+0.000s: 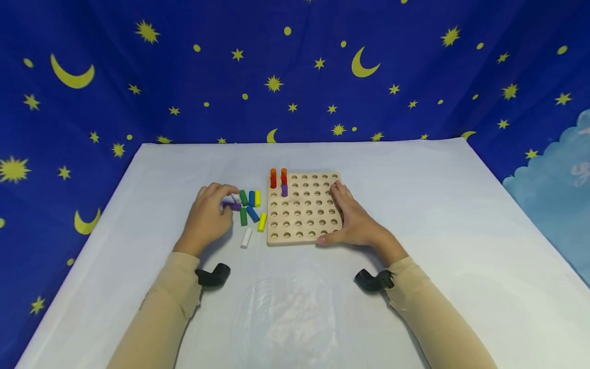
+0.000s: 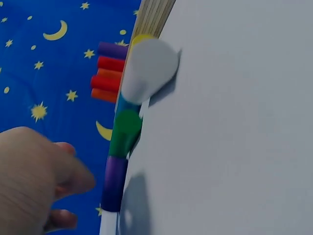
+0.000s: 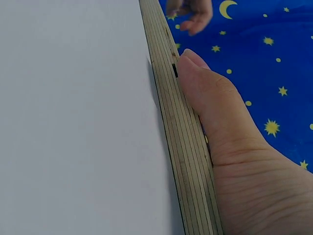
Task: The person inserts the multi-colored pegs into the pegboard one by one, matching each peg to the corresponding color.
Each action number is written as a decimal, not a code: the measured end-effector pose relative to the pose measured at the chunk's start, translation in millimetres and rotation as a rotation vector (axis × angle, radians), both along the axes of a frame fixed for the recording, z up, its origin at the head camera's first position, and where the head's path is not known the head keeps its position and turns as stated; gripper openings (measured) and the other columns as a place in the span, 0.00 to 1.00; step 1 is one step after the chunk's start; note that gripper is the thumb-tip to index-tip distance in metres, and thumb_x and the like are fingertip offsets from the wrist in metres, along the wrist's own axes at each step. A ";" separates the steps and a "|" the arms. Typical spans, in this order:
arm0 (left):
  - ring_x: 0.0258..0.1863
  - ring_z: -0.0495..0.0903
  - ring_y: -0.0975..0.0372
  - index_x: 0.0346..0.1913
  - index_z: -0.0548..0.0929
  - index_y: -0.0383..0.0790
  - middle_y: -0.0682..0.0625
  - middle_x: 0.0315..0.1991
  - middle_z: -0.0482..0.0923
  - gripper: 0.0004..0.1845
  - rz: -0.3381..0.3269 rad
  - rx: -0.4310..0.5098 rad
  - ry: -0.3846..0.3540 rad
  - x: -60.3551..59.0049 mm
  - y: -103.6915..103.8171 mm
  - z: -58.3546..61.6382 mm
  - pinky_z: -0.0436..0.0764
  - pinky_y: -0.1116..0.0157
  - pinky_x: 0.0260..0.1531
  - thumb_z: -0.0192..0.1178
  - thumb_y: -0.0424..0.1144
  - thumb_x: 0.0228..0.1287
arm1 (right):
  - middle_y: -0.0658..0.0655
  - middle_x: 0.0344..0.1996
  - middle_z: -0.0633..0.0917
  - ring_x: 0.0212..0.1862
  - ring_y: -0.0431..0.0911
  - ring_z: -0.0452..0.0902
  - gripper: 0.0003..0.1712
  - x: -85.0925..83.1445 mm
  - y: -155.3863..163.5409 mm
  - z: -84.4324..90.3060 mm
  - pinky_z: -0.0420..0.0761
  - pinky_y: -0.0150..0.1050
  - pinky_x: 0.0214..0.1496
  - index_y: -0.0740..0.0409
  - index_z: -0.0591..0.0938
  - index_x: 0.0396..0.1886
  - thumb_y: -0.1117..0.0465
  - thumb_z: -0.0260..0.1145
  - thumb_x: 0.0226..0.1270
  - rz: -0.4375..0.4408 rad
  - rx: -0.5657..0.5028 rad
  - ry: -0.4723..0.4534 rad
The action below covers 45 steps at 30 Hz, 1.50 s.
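Note:
My left hand (image 1: pixel 209 215) hovers with bent fingers over a loose pile of small coloured pegs. Beneath its fingertips are a purple peg (image 1: pixel 235 207) and a white one partly hidden by the hand. In the left wrist view, the fingers look apart from the purple peg (image 2: pixel 115 183) and the green peg (image 2: pixel 126 132). My right hand (image 1: pixel 359 220) rests spread against the wooden pegboard (image 1: pixel 292 240), its thumb along the near edge and its fingers on the right side. Red pegs (image 1: pixel 273 182), orange pegs (image 1: pixel 283 171) and a purple peg (image 1: pixel 284 191) stand at the board's far left.
Blue pegs (image 1: pixel 252 214), yellow pegs (image 1: pixel 262 222) and green pegs lie left of the board, with a white peg (image 1: pixel 246 238) nearer me. A white cover (image 1: pixel 295 307) spreads over the table. Behind hangs a blue star-patterned cloth (image 1: pixel 221 66).

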State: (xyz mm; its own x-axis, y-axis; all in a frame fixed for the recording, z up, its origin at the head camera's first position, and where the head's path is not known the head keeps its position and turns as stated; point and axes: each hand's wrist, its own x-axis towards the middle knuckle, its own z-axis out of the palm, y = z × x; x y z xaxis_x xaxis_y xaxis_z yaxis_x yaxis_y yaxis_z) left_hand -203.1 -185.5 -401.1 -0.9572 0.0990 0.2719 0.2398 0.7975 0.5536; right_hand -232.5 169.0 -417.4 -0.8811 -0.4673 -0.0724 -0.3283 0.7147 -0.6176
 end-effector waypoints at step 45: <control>0.31 0.71 0.57 0.56 0.82 0.41 0.47 0.37 0.87 0.20 0.052 0.282 0.089 4.4 25.9 -15.7 0.68 0.63 0.35 0.68 0.44 0.64 | 0.52 0.81 0.33 0.81 0.50 0.28 0.84 0.5 1.5 1.5 0.41 0.57 0.79 0.50 0.39 0.81 0.32 0.82 0.33 0.009 0.002 0.027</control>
State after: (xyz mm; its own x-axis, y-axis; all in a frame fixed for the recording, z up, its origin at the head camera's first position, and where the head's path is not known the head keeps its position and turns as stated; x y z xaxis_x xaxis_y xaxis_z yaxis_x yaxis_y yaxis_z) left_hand -198.7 -159.6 -416.8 -0.9304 -0.0409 0.3644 0.2598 0.6276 0.7339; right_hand -232.0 170.5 -415.9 -0.8784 -0.4753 -0.0498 -0.3512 0.7127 -0.6072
